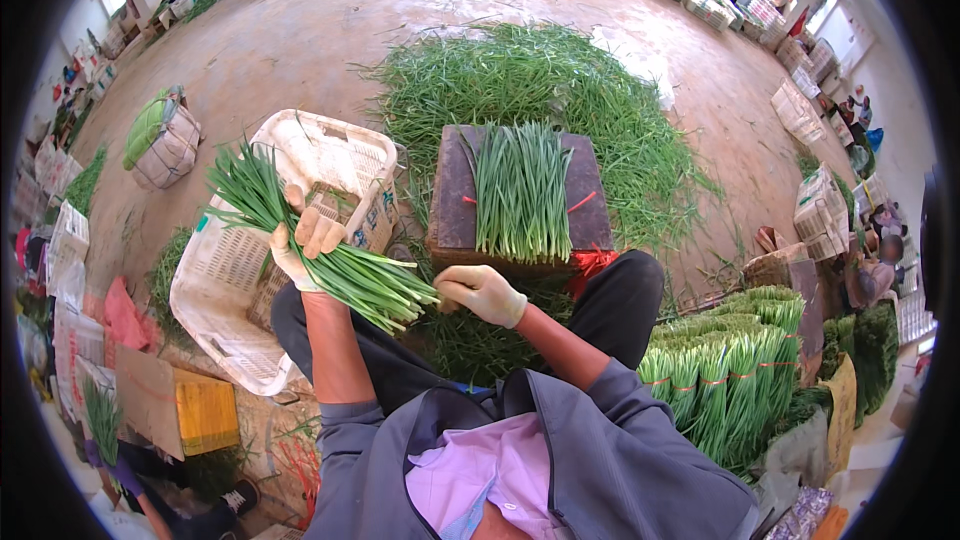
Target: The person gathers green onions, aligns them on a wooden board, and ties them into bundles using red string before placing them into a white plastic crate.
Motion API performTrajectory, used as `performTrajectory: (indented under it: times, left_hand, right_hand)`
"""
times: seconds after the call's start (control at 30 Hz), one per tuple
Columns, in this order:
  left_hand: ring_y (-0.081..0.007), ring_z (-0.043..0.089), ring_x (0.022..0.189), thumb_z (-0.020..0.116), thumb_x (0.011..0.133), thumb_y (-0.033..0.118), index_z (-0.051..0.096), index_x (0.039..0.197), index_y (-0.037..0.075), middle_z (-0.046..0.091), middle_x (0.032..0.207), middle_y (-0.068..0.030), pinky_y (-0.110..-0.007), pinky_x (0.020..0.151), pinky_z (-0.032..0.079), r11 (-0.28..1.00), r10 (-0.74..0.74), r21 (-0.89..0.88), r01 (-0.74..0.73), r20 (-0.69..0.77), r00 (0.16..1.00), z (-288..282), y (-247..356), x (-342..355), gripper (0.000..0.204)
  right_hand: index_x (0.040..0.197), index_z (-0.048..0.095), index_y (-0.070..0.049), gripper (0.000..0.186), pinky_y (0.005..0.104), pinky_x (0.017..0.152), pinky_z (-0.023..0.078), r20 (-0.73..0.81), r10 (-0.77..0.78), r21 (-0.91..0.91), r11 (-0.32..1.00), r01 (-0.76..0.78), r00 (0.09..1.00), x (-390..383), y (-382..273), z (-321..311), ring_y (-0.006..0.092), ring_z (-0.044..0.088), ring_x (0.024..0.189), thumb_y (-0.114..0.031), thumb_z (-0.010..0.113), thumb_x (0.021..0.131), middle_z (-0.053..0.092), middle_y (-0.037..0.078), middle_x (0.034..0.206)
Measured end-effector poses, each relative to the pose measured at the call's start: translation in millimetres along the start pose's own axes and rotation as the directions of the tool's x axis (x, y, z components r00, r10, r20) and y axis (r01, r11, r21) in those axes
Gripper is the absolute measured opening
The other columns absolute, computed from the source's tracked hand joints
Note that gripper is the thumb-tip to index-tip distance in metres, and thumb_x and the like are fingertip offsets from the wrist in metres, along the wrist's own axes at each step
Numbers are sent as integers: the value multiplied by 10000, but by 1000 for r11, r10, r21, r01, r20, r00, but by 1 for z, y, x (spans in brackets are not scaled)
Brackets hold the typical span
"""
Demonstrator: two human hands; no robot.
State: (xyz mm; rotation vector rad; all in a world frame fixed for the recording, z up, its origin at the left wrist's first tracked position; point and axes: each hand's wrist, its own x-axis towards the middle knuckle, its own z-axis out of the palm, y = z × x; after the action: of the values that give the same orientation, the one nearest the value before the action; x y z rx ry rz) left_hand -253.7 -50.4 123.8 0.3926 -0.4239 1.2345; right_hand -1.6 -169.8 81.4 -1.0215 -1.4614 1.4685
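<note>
My left hand (305, 245), in a pale glove, grips a bundle of long green chive stalks (330, 258) that slants from upper left down to the right. My right hand (484, 293), also gloved, pinches the cut lower end of that bundle. In front of my knees stands a dark wooden block (453, 202) with a neat row of green stalks (521, 193) laid across a red tie string (582, 202).
A white plastic crate (232, 270) lies tilted at my left. A loose heap of greens (560, 80) covers the floor beyond the block. Tied bundles (730, 370) are stacked at my right. Crates and other people line the room's far edges.
</note>
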Motion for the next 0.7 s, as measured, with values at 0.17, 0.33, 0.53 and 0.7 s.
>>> performTrajectory:
  times: [0.17, 0.33, 0.53, 0.7]
  left_hand:
    - [-63, 423, 536, 600, 918, 168, 458, 1289, 58, 445, 692, 39, -264, 584, 345, 1000, -9, 29, 9, -6, 1000, 2, -5, 4, 412]
    - [-84, 450, 544, 607, 906, 162, 446, 1222, 76, 478, 705, 26, -279, 586, 348, 996, -39, 76, 41, -38, 999, -4, -6, 5, 365]
    - [-95, 448, 562, 633, 888, 191, 456, 1306, 73, 484, 727, 26, -290, 598, 357, 992, -79, 98, 85, -66, 995, -9, -6, 4, 469]
    - [-111, 439, 648, 643, 882, 191, 460, 1333, 74, 459, 769, 25, -310, 662, 363, 986, -21, 162, 44, -140, 990, -4, -8, 3, 501]
  right_hand:
    - [1192, 630, -50, 393, 352, 842, 534, 156, 250, -616, 781, -103, 956, -30, 55, -50, 248, 686, 922, -241, 712, 860, 707, 144, 968]
    - [1291, 545, 18, 471, 308, 941, 498, -253, 30, -146, 987, -69, 967, -6, 23, -50, 171, 640, 1044, -186, 701, 896, 668, 135, 1171]
    - [1204, 613, 9, 418, 307, 898, 513, -126, -256, -236, 946, 221, 959, 31, -36, 0, 175, 669, 1002, -167, 732, 843, 695, 148, 1090]
    - [948, 711, -24, 163, 349, 804, 536, -180, -411, -463, 837, 291, 894, 32, -36, 3, 291, 683, 860, -128, 731, 824, 704, 140, 921]
